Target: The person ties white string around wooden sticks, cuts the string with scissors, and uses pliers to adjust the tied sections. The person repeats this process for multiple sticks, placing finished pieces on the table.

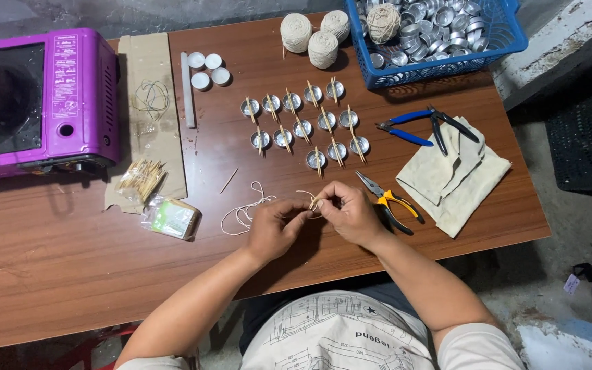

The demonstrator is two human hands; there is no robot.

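Hands (313,219) on string (244,212), mid-table

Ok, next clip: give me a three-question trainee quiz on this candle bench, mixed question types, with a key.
1. True or false: the yellow-handled pliers lie to the right of the right hand.
2. What lies partly on the folded cloth? A) blue-handled pliers B) a ball of twine C) the pink stove
3. What do both hands pinch between them?

Key
1. True.
2. A.
3. The left hand and right hand pinch a pale string and a thin wooden stick; the string trails left across the table.
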